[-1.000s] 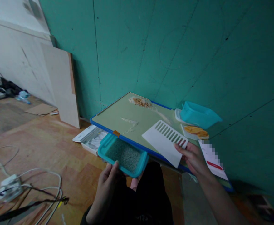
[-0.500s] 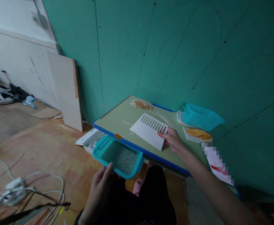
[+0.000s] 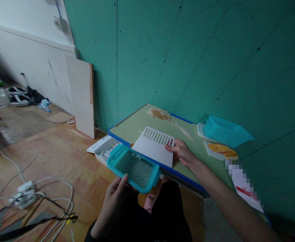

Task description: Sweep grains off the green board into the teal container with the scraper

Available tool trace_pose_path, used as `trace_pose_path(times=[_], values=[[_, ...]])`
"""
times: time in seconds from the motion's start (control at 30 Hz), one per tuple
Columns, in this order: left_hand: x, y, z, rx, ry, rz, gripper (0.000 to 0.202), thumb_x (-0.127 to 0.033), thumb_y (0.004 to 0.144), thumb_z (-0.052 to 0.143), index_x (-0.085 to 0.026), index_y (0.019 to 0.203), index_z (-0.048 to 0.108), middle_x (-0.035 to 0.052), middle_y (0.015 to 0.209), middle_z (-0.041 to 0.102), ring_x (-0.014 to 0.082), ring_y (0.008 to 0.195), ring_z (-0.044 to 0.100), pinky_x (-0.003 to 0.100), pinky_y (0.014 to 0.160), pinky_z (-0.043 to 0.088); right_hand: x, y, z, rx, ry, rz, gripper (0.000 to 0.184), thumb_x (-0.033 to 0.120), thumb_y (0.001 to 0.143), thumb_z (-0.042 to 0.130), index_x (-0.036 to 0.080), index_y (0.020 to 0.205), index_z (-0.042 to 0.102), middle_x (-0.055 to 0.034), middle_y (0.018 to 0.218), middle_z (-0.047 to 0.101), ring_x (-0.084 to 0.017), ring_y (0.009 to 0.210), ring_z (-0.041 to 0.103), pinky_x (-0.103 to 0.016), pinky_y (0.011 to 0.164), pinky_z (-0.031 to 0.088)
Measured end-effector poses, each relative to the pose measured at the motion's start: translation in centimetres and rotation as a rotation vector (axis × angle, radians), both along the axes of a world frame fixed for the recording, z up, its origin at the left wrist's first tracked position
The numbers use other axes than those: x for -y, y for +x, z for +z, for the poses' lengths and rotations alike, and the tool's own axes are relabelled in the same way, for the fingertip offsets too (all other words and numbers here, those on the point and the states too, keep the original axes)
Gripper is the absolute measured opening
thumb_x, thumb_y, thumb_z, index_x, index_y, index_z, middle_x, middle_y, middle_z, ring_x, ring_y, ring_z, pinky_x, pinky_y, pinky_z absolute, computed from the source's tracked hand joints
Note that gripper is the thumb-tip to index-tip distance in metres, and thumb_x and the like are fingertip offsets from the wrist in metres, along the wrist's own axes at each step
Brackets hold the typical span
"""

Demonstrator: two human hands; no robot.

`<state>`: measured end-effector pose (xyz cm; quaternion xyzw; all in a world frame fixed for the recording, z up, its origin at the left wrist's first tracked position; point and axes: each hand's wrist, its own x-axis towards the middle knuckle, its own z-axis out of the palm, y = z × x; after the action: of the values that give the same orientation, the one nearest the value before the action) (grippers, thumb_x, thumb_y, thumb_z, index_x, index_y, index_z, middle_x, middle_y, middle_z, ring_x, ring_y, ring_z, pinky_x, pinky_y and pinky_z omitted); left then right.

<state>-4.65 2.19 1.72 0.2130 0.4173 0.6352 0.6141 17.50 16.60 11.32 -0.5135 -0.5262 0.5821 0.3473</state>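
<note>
I count two hands, both occupied. Nearest my camera, left hand: thumb on near rim of one turquoise tub, other fingers partly hidden; tub held just off near edge of table. Grey grains inside. Right hand: pinching one white slotted scraper, over near edge beside tub. Toward table's right end, one paper; beyond, one orange cloth. Along far edge, one blue bin. Near far-left corner, one pile of beans.
</note>
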Motion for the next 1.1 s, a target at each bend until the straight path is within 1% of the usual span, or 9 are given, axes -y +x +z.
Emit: trace_pose_path(times=[0.07, 0.13, 0.23, 0.33, 0.43, 0.53, 0.67, 0.97, 1.1], values=[[0.0, 0.0, -0.2, 0.002, -0.004, -0.007, 0.040, -0.050, 0.066, 0.081, -0.016, 0.057, 0.063, 0.0019, 0.053, 0.067, 0.0131, 0.049, 0.060, 0.022, 0.050, 0.048, 0.0, 0.5, 0.2, -0.011, 0.007, 0.022, 0.044, 0.038, 0.059, 0.083, 0.015, 0.091, 0.066, -0.0046, 0.080, 0.071, -0.016, 0.063, 0.063, -0.024, 0.050, 0.047], [-0.1, -0.2, -0.6, -0.013, 0.003, -0.020, 0.039, -0.050, 0.070, 0.079, -0.015, 0.059, 0.064, 0.0023, 0.054, 0.067, 0.0132, 0.050, 0.060, 0.021, 0.051, 0.048, -0.6, 1.5, 0.5, -0.015, 0.037, -0.018, 0.043, 0.040, 0.060, 0.082, 0.016, 0.091, 0.065, -0.0041, 0.079, 0.071, -0.017, 0.062, 0.064, -0.026, 0.050, 0.048], [-0.1, -0.3, -1.6, -0.016, 0.014, -0.031, 0.036, -0.048, 0.075, 0.075, -0.015, 0.062, 0.066, 0.0024, 0.056, 0.068, 0.0140, 0.053, 0.062, 0.022, 0.055, 0.050, -2.7, 3.9, 1.3, -0.004, 0.123, -0.205, 0.040, 0.037, 0.060, 0.081, 0.017, 0.090, 0.064, -0.0038, 0.078, 0.072, -0.019, 0.062, 0.066, -0.029, 0.051, 0.052], [-0.1, -0.2, -2.3, 0.018, 0.016, -0.020, 0.035, -0.046, 0.075, 0.076, -0.015, 0.063, 0.067, 0.0021, 0.057, 0.068, 0.0142, 0.052, 0.062, 0.025, 0.057, 0.052, -4.9, 6.1, 1.6, 0.059, 0.160, -0.381, 0.035, 0.031, 0.060, 0.080, 0.017, 0.088, 0.063, -0.0042, 0.075, 0.073, -0.020, 0.059, 0.066, -0.030, 0.050, 0.052], [-0.2, -0.1, -2.4, 0.035, 0.014, -0.005, 0.036, -0.048, 0.072, 0.077, -0.015, 0.061, 0.066, 0.0020, 0.054, 0.066, 0.0151, 0.051, 0.062, 0.025, 0.054, 0.051, -6.2, 7.2, 1.1, 0.117, 0.119, -0.428, 0.027, 0.025, 0.063, 0.077, 0.017, 0.084, 0.062, -0.0043, 0.070, 0.072, -0.020, 0.055, 0.066, -0.029, 0.048, 0.052], [-0.2, -0.1, -2.3, 0.022, 0.008, -0.018, 0.037, -0.049, 0.072, 0.077, -0.015, 0.062, 0.068, 0.0026, 0.054, 0.066, 0.0155, 0.051, 0.062, 0.024, 0.054, 0.051, -6.6, 7.0, 0.1, 0.133, 0.056, -0.379, 0.020, 0.022, 0.068, 0.073, 0.016, 0.084, 0.063, -0.0039, 0.066, 0.071, -0.019, 0.054, 0.065, -0.028, 0.048, 0.053], [-0.2, -0.2, -2.2, 0.005, 0.012, -0.035, 0.037, -0.049, 0.076, 0.074, -0.014, 0.063, 0.068, 0.0034, 0.056, 0.068, 0.0150, 0.051, 0.062, 0.024, 0.055, 0.051, -6.1, 5.9, -0.7, 0.134, 0.027, -0.282, 0.020, 0.024, 0.070, 0.073, 0.016, 0.085, 0.063, -0.0033, 0.066, 0.070, -0.018, 0.053, 0.065, -0.026, 0.046, 0.051], [0.0, -0.1, -0.9, -0.064, 0.027, -0.033, 0.039, -0.051, 0.075, 0.073, -0.016, 0.061, 0.065, 0.0049, 0.058, 0.071, 0.0160, 0.054, 0.063, 0.024, 0.054, 0.049, -3.3, 3.5, -0.5, 0.105, -0.022, -0.100, 0.027, 0.032, 0.064, 0.078, 0.017, 0.081, 0.063, -0.0023, 0.068, 0.070, -0.017, 0.055, 0.064, -0.024, 0.045, 0.048], [0.1, 0.1, -1.1, -0.038, 0.026, -0.029, 0.038, -0.049, 0.078, 0.072, -0.016, 0.063, 0.065, 0.0055, 0.059, 0.072, 0.0162, 0.055, 0.064, 0.025, 0.056, 0.050, -2.1, 2.7, -0.6, 0.091, -0.034, -0.076, 0.032, 0.036, 0.062, 0.079, 0.017, 0.083, 0.064, -0.0024, 0.068, 0.070, -0.017, 0.054, 0.063, -0.025, 0.045, 0.047]])
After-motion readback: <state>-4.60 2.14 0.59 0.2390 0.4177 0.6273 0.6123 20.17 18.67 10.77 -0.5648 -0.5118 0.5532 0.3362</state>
